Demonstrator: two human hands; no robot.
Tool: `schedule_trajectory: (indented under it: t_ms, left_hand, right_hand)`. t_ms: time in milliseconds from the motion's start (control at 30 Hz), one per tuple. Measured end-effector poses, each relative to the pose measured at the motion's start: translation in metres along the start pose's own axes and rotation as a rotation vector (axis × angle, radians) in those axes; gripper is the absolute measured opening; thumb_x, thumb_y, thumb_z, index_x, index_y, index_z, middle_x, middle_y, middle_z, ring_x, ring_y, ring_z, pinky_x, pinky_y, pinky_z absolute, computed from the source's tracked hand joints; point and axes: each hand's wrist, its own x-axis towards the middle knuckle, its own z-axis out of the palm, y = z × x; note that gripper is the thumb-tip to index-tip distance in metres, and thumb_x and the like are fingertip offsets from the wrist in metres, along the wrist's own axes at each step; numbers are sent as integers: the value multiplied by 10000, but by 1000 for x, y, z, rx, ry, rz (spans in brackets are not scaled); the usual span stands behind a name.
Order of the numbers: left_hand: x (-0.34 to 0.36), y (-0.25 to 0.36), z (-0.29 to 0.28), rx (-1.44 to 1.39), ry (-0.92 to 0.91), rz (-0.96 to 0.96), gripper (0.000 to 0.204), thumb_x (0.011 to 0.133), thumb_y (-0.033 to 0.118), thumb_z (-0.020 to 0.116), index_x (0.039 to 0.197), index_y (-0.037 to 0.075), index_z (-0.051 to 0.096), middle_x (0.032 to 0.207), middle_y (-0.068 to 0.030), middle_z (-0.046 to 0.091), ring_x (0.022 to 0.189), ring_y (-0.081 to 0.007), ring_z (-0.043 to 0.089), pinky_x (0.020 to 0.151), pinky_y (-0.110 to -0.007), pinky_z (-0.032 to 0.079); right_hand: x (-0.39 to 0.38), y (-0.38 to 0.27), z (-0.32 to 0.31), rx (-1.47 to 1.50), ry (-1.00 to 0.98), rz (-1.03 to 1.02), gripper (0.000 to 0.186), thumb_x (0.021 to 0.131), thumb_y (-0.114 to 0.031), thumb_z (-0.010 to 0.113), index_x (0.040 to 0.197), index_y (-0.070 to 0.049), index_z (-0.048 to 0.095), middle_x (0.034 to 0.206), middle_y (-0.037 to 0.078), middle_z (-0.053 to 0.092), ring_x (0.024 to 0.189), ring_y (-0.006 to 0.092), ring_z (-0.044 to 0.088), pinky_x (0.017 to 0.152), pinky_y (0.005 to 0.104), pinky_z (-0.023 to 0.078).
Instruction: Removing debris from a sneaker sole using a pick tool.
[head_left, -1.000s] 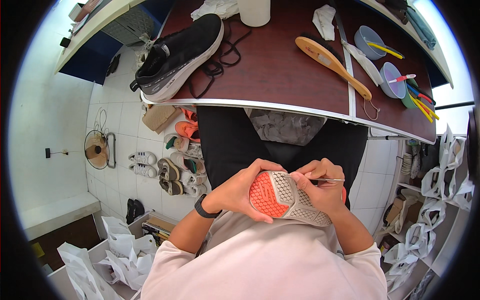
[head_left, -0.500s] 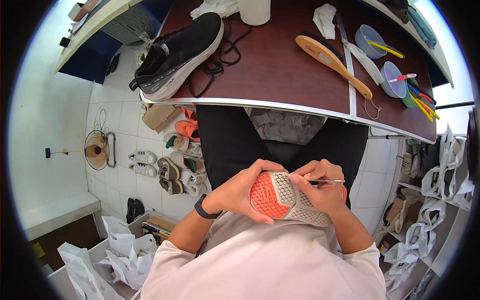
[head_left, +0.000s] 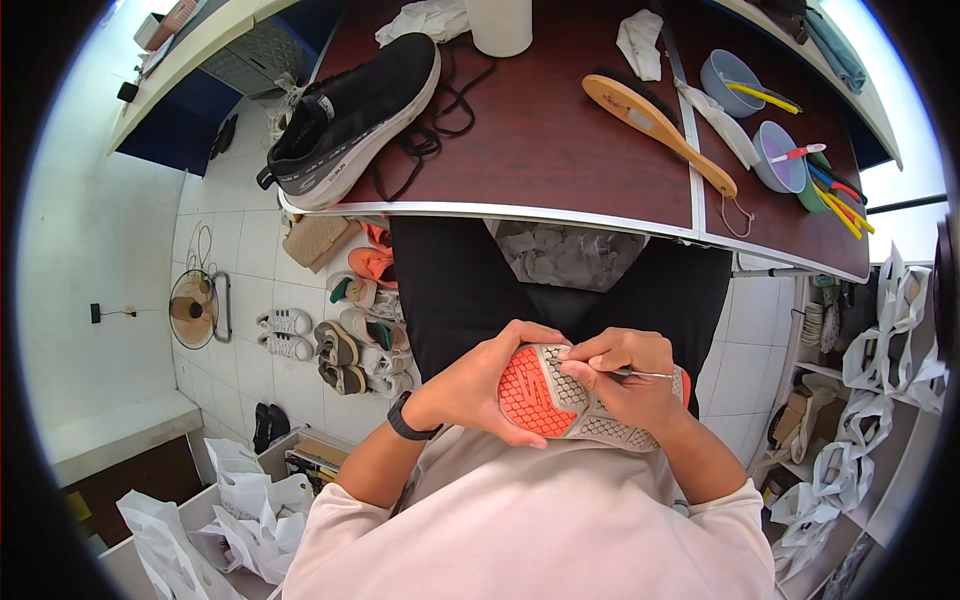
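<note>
A shoe lies sole up in my lap, its tread (head_left: 535,393) showing an orange-red patch and pale grey blocks with dark grooves. My left hand (head_left: 478,385) is closed around one end of it, thumb along the near edge and fingers over the far edge. Pinched in my right hand (head_left: 632,378) is a thin metal pick-like tool (head_left: 652,375). Its front end points at the grey tread close to the orange patch; my fingers partly hide the tip. A black shoe (head_left: 355,115) with a white sole and loose laces rests on the table's left part.
Across the dark red table (head_left: 530,150) lie a wooden-handled brush (head_left: 655,125), white cloths, small bowls (head_left: 780,157) and several coloured brush handles. Below stands a bin of crumpled white material (head_left: 570,255). Shoes (head_left: 340,355) and a fan (head_left: 193,308) are on the floor at left. White bags (head_left: 250,485) flank me.
My right hand and the tool have shifted slightly left, with the fingertips lower on the grey tread. My left hand keeps its hold on the shoe. The view has moved a little.
</note>
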Motion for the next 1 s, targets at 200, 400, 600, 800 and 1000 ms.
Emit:
schedule_trajectory:
  t_ms: [200,400,600,800,1000]
  left_hand:
    - [0,-4,2,-43,2,7,1077,519,332,1021,1347,11,412,1326,-177,544,1216,-274,594,1049,-390,477]
    - [0,1,0,22,16,-25,1077,517,341,1022,1344,9,417,1318,-176,553,1208,-270,596,1045,-389,479]
    - [-4,-4,0,1,5,-43,1078,522,333,1023,1348,1,415,1318,-169,555,1210,-255,592,1052,-383,473]
    - [-4,-4,0,-14,15,-30,1059,553,352,998,1360,17,400,1317,-171,563,1214,-281,601,1049,-375,480]
    - [-1,-1,0,-16,9,5,1051,558,348,996,1361,21,402,1328,-171,561,1210,-282,603,1041,-385,490]
  right_hand:
    - [-8,-1,1,19,102,114,309,832,65,782,839,-50,495,820,174,744,696,174,741,549,252,555]
    - [2,2,4,101,60,102,323,839,65,778,818,-54,478,783,176,729,667,150,720,543,238,536]
    - [15,7,-6,612,74,687,351,878,0,770,769,-89,449,719,92,680,619,96,643,539,225,471]
    - [7,2,4,422,181,510,329,861,16,780,760,-63,477,731,109,696,653,105,667,574,228,501]
    - [-6,-2,8,273,207,291,297,823,50,796,765,-45,521,791,128,726,697,121,707,581,238,530]
